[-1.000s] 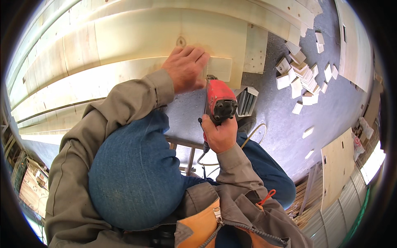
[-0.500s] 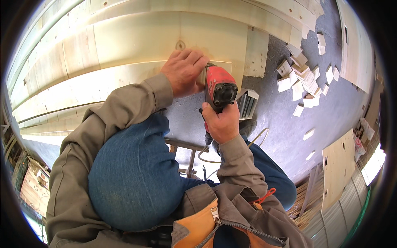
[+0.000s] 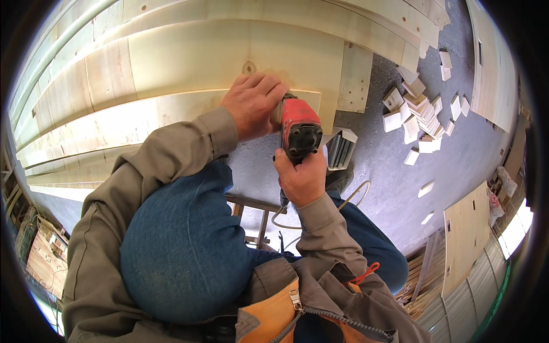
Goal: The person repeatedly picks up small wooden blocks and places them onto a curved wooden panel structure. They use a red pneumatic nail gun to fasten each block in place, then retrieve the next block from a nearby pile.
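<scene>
Nailer (image 3: 301, 110), red-bodied with a black, four-screwed end cap, sits just right of the centre of the frame. Its long axis runs nearly up and down the picture, with the nose pointing to the top, at a narrow, pale wooden board (image 3: 171, 108), and the cap facing the lower edge. The person's bare right hand (image 3: 303, 178) is closed around its handle. The bare left hand (image 3: 254, 106), fingers together and bent, lies over the board just beside the nose; whether it grips the edge cannot be told. A wide, pale wooden panel (image 3: 229, 46) spans the upper middle. Small, pale wooden blocks (image 3: 422, 114) lie heaped at upper right. Red marks on a whitish plastic bag (image 3: 496, 207) at far right are too small to read.
</scene>
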`<state>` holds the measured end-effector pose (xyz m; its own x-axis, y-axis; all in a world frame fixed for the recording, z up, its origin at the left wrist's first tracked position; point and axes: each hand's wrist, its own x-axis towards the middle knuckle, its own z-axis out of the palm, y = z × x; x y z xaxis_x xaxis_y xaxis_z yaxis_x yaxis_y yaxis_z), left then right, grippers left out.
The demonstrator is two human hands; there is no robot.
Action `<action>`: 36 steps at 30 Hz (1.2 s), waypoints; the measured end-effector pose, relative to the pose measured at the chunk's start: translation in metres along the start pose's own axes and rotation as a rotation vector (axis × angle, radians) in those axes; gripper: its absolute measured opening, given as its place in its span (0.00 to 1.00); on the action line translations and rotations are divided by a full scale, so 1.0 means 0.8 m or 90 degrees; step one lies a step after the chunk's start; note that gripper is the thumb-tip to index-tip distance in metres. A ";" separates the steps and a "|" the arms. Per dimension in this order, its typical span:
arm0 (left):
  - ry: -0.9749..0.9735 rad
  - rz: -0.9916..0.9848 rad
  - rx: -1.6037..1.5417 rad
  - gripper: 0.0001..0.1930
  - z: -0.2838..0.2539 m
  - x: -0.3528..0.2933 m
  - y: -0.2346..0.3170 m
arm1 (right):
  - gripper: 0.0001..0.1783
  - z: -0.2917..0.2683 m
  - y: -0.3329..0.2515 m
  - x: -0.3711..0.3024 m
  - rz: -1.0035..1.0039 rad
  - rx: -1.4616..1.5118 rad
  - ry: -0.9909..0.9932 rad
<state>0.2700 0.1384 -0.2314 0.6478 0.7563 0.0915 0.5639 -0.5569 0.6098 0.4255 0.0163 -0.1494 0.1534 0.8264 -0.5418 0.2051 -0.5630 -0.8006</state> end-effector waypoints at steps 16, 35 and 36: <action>-0.001 0.004 -0.002 0.31 0.000 0.002 -0.001 | 0.20 -0.001 -0.007 0.005 -0.110 -0.068 0.025; -0.018 0.006 -0.009 0.39 -0.012 -0.001 0.005 | 0.23 -0.007 0.011 -0.028 0.020 0.031 0.015; -0.021 0.006 -0.007 0.41 -0.013 -0.003 0.005 | 0.23 -0.006 0.013 -0.029 0.015 0.047 0.027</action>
<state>0.2657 0.1381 -0.2209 0.6691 0.7398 0.0715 0.5529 -0.5598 0.6172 0.4285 -0.0089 -0.1435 0.1982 0.8106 -0.5511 0.1289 -0.5789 -0.8051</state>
